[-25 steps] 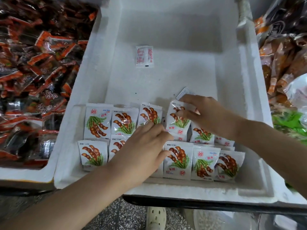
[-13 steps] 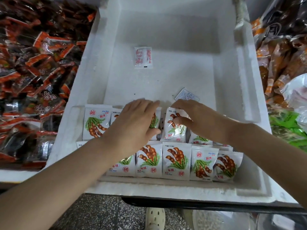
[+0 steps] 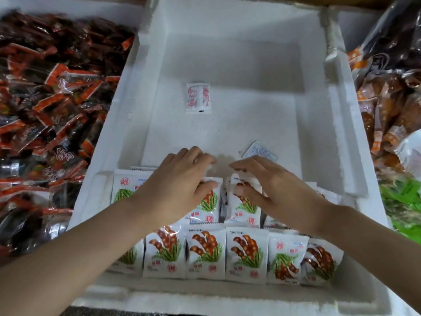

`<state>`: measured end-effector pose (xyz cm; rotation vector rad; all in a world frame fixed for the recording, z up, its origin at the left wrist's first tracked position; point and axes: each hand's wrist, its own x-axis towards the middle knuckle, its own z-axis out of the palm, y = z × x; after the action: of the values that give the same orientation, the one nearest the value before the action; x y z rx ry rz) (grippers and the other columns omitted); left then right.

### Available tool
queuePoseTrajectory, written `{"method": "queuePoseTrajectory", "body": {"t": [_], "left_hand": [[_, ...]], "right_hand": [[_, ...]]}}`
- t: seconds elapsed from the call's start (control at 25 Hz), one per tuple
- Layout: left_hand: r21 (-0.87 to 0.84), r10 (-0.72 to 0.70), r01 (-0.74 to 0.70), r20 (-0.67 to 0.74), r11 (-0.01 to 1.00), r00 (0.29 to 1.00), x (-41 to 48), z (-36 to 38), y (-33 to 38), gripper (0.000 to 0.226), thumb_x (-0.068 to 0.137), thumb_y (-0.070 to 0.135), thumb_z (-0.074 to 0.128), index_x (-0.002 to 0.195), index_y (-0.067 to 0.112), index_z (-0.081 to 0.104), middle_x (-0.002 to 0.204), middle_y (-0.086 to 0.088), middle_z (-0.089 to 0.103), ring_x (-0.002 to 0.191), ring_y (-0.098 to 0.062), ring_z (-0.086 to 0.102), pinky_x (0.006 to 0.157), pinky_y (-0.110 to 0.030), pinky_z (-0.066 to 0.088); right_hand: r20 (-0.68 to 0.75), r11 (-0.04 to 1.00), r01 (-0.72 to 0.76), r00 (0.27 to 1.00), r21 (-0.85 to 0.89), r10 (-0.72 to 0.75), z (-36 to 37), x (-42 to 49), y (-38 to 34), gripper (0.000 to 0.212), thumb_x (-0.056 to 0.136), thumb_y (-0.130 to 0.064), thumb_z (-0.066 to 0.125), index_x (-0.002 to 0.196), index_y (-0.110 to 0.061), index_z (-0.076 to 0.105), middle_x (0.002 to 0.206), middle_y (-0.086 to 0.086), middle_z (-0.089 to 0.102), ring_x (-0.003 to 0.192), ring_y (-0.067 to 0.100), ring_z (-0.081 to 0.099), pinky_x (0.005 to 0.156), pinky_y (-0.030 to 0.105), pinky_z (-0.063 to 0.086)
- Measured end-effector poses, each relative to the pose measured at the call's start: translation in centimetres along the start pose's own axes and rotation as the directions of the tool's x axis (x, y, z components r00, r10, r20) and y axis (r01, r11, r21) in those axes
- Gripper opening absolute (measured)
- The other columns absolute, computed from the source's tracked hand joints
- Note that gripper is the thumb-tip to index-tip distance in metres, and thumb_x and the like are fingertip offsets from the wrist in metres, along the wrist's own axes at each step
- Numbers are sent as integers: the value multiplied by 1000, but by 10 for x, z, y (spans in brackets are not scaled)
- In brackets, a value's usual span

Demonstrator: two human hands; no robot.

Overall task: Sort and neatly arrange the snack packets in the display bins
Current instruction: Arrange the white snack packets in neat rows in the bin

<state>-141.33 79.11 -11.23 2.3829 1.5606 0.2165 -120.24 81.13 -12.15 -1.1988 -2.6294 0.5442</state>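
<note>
Two rows of white snack packets printed with brown pods and green leaves fill the near end of the white foam bin (image 3: 319,124). The front row (image 3: 206,254) lies flat, side by side. My left hand (image 3: 180,181) rests on the back row's left packets (image 3: 120,190), thumb on a packet face, fingers arched over the top edges. My right hand (image 3: 268,185) rests on the back row's right packets (image 3: 245,206) the same way. A gap separates the two fingertips. One white packet with red print (image 3: 197,98) lies alone on the bin floor, and a small pale-blue sachet (image 3: 259,152) lies beyond my right fingers.
A bin of dark snacks in red-and-clear wrappers (image 3: 50,106) lies to the left. Orange-brown packets (image 3: 387,106) and green packets (image 3: 403,201) are heaped on the right. The foam bin's far half holds only the two loose packets.
My left hand has slid up from the front row onto the back row, and my right hand has shifted slightly left. Both hands now sit side by side along the back row's top edge.
</note>
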Motion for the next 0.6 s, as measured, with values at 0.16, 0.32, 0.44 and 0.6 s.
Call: {"method": "queuePoseTrajectory", "body": {"t": [0.16, 0.32, 0.44, 0.6], "left_hand": [[1, -193, 193, 55, 981, 980, 44, -7, -34, 54, 100, 37, 37, 149, 21, 22, 154, 1, 24, 138, -16, 23, 109, -29, 19], [51, -297, 293, 223, 955, 929, 55, 2, -57, 56, 102, 39, 32, 151, 19, 17, 161, -3, 6, 147, -18, 5, 116, -37, 15], [-76, -243, 267, 235, 961, 941, 49, 7, -61, 51, 102, 38, 29, 148, 15, 31, 161, -3, 10, 147, -13, 3, 115, -28, 9], [-139, -216, 240, 162, 961, 963, 44, -5, -64, 43, 104, 32, 28, 126, 7, 55, 141, -6, 48, 134, -11, 35, 96, -11, 21]], "right_hand": [[-134, 992, -105, 984, 72, 114, -5, 67, 20, 42, 95, -23, 51, 135, -13, 42, 132, 3, 50, 118, 17, 50, 96, 23, 39], [-52, 984, -176, 983, -15, 175, 5, 150, 42, 60, 94, -20, 53, 146, -13, 24, 151, 8, 28, 137, 27, 28, 111, 33, 24], [47, 981, -148, 987, -124, 155, 16, 188, 45, 72, 93, -31, 54, 150, -16, 12, 158, 8, 8, 144, 31, 10, 117, 38, 12], [-32, 961, -179, 984, -213, 176, 21, 208, 41, 60, 90, -33, 58, 141, -16, 31, 148, 7, 30, 131, 32, 29, 108, 38, 29]]}}
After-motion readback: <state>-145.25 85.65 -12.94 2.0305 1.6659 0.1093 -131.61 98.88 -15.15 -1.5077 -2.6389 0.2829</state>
